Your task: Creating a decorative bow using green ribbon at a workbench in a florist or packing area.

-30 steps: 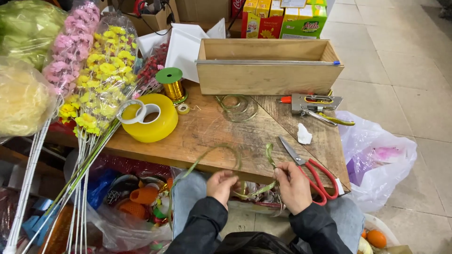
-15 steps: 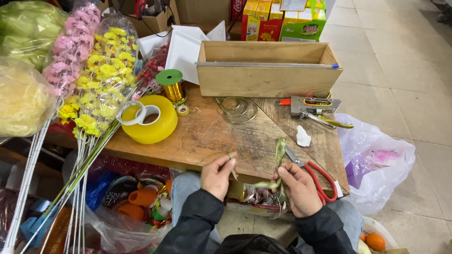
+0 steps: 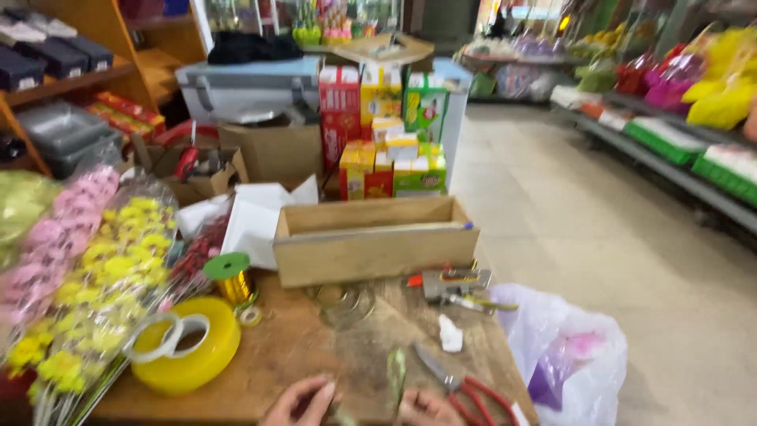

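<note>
1. Where the picture cuts off at its lower edge, both hands show only in part. The left hand (image 3: 303, 401) lies low on the worktop (image 3: 300, 347), fingers curled inward; whether it pinches anything cannot be told. The right hand (image 3: 430, 409) shows knuckles only, so its grip cannot be told either.
2. Green leaf strip (image 3: 396, 372): stands between the two hands, just left of the right hand and nearer to it than to the left. Long axis runs roughly upright in the picture, away from the person. Blurred; contact with either hand is not clear.
3. Red-handled scissors (image 3: 461, 385): lie just beyond the right hand, blades pointing up and left toward the strip, handles toward the worktop's right edge.
4. Small white scrap (image 3: 450, 335): farther out, above the scissors.
5. Yellow tape roll (image 3: 189, 355): well to the left of the left hand, a clear tape ring (image 3: 164, 339) resting against it.
6. Gold wire spool with green cap (image 3: 231, 276): behind the tape roll.
7. Wooden box (image 3: 371, 248): at the worktop's far edge, open side up.
8. Wrapped yellow and pink flowers (image 3: 102, 260): along the left side.
9. Plastic bag (image 3: 564, 355): hanging off the right side.
</note>
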